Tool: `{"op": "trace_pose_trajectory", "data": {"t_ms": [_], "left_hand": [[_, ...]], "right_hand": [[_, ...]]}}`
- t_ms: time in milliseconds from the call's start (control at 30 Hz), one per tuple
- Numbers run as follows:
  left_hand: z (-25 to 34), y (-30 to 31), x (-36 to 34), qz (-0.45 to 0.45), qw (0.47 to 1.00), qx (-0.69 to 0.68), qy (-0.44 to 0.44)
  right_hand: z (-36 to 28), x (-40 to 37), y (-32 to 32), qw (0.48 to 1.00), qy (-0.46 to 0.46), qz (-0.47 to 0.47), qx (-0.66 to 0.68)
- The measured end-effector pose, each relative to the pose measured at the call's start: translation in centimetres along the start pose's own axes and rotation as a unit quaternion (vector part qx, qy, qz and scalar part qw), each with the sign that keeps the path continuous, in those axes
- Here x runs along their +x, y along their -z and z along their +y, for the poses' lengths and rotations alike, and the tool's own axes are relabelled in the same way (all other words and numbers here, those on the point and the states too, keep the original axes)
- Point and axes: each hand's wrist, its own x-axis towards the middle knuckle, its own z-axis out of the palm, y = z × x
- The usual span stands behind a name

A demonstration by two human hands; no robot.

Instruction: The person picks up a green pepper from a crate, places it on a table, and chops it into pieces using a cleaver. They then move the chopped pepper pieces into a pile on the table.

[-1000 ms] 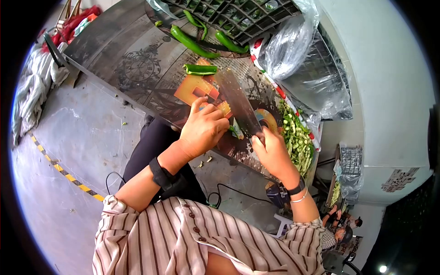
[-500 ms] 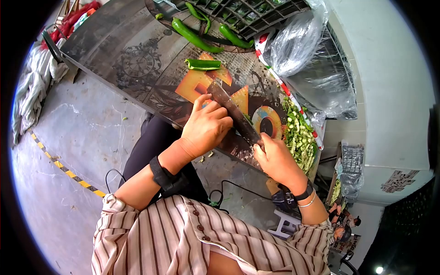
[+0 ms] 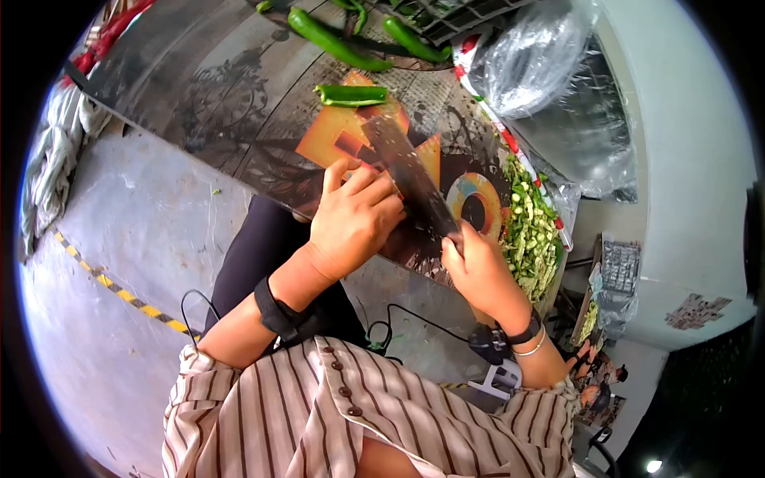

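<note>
My right hand (image 3: 484, 272) is closed round the handle end of a broad-bladed kitchen knife (image 3: 410, 171). The dark blade slants up and left over the patterned tabletop, with small pale bits stuck on it. Left of the blade is my left hand (image 3: 355, 209), its fingers curled downward close to the steel; whatever lies under the fingertips is hidden. A cut length of green pepper (image 3: 351, 95) lies beyond the knife tip. To the right, chopped green pepper (image 3: 530, 231) forms a heap along the table's edge.
Whole green peppers (image 3: 331, 44) lie at the far side, near a black plastic crate (image 3: 466, 20). Clear plastic wrapping (image 3: 534, 68) covers things at the right. A power cable (image 3: 418, 315) hangs below the table edge. Farther right, another person (image 3: 594, 382) is partly visible.
The knife blade has lifted and swung slightly right, away from my left fingers. A green piece visible beside the blade earlier no longer shows. The view has shifted a little.
</note>
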Motion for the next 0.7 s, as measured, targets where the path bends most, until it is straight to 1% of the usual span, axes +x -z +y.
{"op": "trace_pose_trajectory", "data": {"t_ms": [33,133,167,200,267,300,367,400,500,600,700], "left_hand": [[-0.2,0.0,0.4,0.015,1.000,0.001,-0.006],[-0.4,0.1,0.2,0.019,1.000,-0.003,-0.019],[-0.5,0.2,0.1,0.019,1.000,-0.004,-0.020],[-0.6,0.4,0.1,0.025,0.999,0.000,-0.024],[-0.7,0.6,0.1,0.019,0.999,0.000,-0.045],[-0.7,0.5,0.0,0.023,0.999,-0.002,-0.046],[-0.7,0.4,0.0,0.024,0.999,0.000,-0.044],[-0.7,0.3,0.1,0.022,0.999,0.005,-0.048],[-0.8,0.3,0.1,0.009,0.999,0.004,-0.043],[-0.8,0.2,0.0,0.020,0.999,-0.003,-0.043],[-0.7,0.3,0.0,0.017,0.999,0.002,-0.040]], "right_hand": [[0.4,0.5,-0.2,1.000,0.011,-0.003,-0.027],[0.3,1.8,-0.4,0.998,0.025,0.012,-0.057],[0.6,2.0,-0.1,0.999,0.035,0.022,-0.032],[0.6,1.9,0.0,0.998,0.041,0.027,-0.034],[0.5,1.5,0.3,0.999,0.020,0.029,0.011],[-0.4,1.1,0.8,1.000,0.005,0.013,0.010],[-1.2,0.4,1.1,1.000,0.014,0.011,0.008],[-1.3,0.1,1.1,1.000,0.024,0.014,0.008],[-1.3,-0.5,1.0,1.000,0.010,-0.009,0.007],[-1.3,-0.3,0.8,1.000,0.012,-0.027,-0.006],[-1.2,0.0,0.9,0.999,-0.010,-0.046,-0.017]]}}
